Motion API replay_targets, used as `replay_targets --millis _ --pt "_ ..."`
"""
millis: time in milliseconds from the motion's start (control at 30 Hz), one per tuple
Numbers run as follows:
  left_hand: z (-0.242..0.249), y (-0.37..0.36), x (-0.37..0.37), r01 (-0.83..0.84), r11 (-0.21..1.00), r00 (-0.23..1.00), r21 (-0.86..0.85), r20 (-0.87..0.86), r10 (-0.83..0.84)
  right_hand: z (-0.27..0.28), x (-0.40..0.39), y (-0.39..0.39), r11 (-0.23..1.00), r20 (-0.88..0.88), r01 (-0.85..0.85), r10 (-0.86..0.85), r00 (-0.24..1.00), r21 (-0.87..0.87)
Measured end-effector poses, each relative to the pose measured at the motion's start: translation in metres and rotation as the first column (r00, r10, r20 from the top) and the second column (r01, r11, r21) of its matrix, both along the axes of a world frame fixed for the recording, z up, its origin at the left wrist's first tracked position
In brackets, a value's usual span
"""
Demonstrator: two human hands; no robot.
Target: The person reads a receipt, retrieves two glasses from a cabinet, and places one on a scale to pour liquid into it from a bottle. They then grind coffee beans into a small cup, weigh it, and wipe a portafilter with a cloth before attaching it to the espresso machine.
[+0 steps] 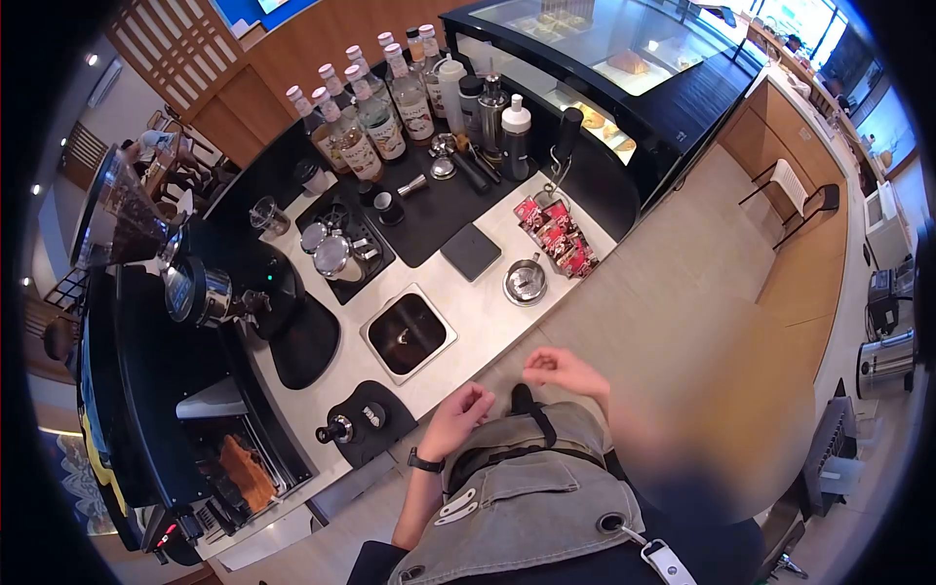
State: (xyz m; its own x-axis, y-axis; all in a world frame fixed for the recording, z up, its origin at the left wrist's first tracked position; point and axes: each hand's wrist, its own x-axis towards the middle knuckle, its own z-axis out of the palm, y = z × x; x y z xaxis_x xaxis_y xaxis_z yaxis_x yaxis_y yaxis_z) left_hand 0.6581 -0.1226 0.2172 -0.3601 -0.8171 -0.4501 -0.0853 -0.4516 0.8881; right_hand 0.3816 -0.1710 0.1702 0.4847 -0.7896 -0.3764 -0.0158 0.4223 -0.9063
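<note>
My left hand (458, 417), with a dark watch (426, 460) on its wrist, hovers in front of my grey-brown apron (546, 507). Its fingers are curled in, and I see nothing in them. Level with it on the other side, my right hand (564, 371) is also in the air, fingers bent toward the thumb with nothing visible between them. Both hands are apart from the counter (478, 336). Nearest to them on it are a small sink (408, 333), a round metal dish (526, 282) and a black mat (366, 444) holding a tamper (336, 429).
An espresso machine (166, 390) and a coffee grinder (195, 288) stand at left. Several syrup bottles (380, 127) line the back. Red packets (556, 239) and a flat black scale (471, 253) lie on the counter. A glass display case (604, 58) stands behind; a chair (792, 190) is at right.
</note>
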Motion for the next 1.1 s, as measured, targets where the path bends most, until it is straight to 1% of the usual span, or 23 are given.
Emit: replay_targets --millis 167,200,233,300,367,433,467,500,567,600,667,700,733,767,800,833,867,933,1033,1100 --pt "-0.003 -0.017 -0.017 0.059 0.998 0.998 0.028 0.009 -0.059 0.044 -0.066 -0.052 0.979 -0.131 0.152 -0.171 0.977 -0.138" --pt "-0.002 -0.020 -0.017 0.048 0.999 0.999 0.025 0.016 -0.048 0.045 -0.077 -0.061 0.967 -0.137 0.186 -0.211 0.968 -0.176" --pt "-0.004 -0.023 -0.016 0.075 0.997 0.997 0.000 0.025 -0.075 0.043 -0.087 -0.072 0.954 -0.134 0.205 -0.237 0.962 -0.218" --pt "-0.009 -0.026 -0.018 0.111 0.993 0.993 -0.049 0.052 -0.108 0.038 -0.103 -0.099 0.913 -0.204 0.185 -0.272 0.940 -0.364" --pt "0.003 -0.029 -0.020 0.141 0.983 0.986 -0.115 0.108 -0.128 0.033 -0.111 -0.129 0.856 -0.390 0.212 -0.418 0.820 -0.471" --pt "0.003 -0.032 -0.023 0.186 0.968 0.973 -0.166 0.165 -0.159 0.029 -0.107 -0.165 0.750 -0.457 0.219 -0.578 0.676 -0.625" --pt "0.001 -0.030 -0.023 0.183 0.968 0.976 -0.170 0.148 -0.158 0.025 -0.106 -0.178 0.689 -0.471 0.216 -0.658 0.587 -0.692" --pt "-0.001 -0.029 -0.022 0.181 0.968 0.978 -0.176 0.132 -0.159 0.015 -0.110 -0.195 0.749 -0.517 0.232 -0.613 0.597 -0.620" --pt "-0.006 -0.027 -0.016 0.175 0.968 0.982 -0.180 0.106 -0.158 0.016 -0.096 -0.216 0.784 -0.594 0.165 -0.573 0.564 -0.599" --pt "-0.001 -0.028 -0.012 0.151 0.972 0.984 -0.180 0.120 -0.131 0.017 -0.094 -0.218 0.803 -0.637 0.145 -0.555 0.534 -0.578" --pt "0.010 -0.022 -0.005 0.154 0.977 0.981 -0.148 0.144 -0.133 0.027 -0.085 -0.226 0.889 -0.736 0.025 -0.394 0.550 -0.457" --pt "0.006 -0.020 0.000 0.153 0.979 0.978 -0.134 0.161 -0.131 0.032 -0.079 -0.228 0.921 -0.773 -0.020 -0.315 0.552 -0.389" --pt "0.003 -0.018 0.005 0.157 0.984 0.979 -0.089 0.146 -0.143 0.072 -0.062 -0.213 0.937 -0.753 -0.041 -0.252 0.607 -0.346" --pt "-0.003 -0.015 0.011 0.145 0.985 0.985 -0.090 0.104 -0.135 0.006 -0.081 -0.240 0.917 -0.737 -0.089 -0.252 0.627 -0.389" --pt "-0.009 -0.014 0.016 0.121 0.988 0.991 -0.097 0.067 -0.115 -0.008 -0.081 -0.242 0.902 -0.732 -0.054 -0.312 0.606 -0.428" --pt "-0.015 -0.012 0.020 0.108 0.990 0.994 -0.089 0.034 -0.106 0.008 -0.071 -0.241 0.914 -0.842 -0.082 -0.327 0.430 -0.397" --pt "-0.021 -0.010 0.024 0.085 0.993 0.996 -0.088 0.002 -0.085 -0.003 -0.068 -0.242 0.875 -0.839 -0.096 -0.416 0.351 -0.474" --pt "-0.025 -0.006 0.029 0.038 0.996 0.999 -0.075 -0.030 -0.040 0.015 -0.057 -0.243 0.952 -0.909 -0.073 -0.257 0.329 -0.296" --pt "-0.025 -0.005 0.034 -0.003 0.998 1.000 -0.055 -0.022 0.002 0.005 -0.054 -0.245 0.954 -0.914 -0.052 -0.267 0.307 -0.296" --pt "-0.023 -0.003 0.035 -0.012 0.999 1.000 -0.049 -0.003 0.012 0.009 -0.057 -0.245 0.963 -0.887 -0.037 -0.231 0.400 -0.267"
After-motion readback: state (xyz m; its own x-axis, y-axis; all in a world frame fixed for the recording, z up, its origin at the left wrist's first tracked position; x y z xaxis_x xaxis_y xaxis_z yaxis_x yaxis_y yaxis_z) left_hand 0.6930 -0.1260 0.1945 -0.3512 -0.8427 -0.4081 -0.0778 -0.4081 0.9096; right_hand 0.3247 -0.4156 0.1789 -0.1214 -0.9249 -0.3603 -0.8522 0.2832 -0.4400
